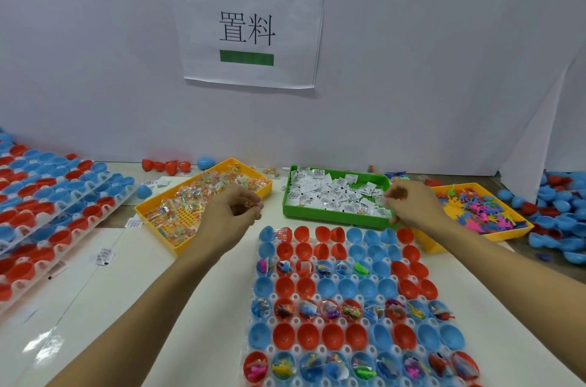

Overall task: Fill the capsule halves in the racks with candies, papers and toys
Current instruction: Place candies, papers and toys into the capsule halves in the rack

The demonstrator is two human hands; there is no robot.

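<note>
Left hand [236, 212] above the worktop [196, 307] beside the yellow candy tray [152, 212], fingers [253, 206] curled, pinching a small candy packet [250, 203]. Right hand [409, 203] at the green paper tray [333, 215], fingers grasping a white paper slip [382, 201]. Rack [355, 307] of red and blue capsule halves nearer: alternate rows filled, far rows mostly empty. Toy tray [513, 234] at right

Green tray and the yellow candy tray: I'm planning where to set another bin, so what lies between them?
In the head view, only a strip of bare white tabletop separates the yellow candy tray from the green tray; farther back lies one loose candy packet.
</note>
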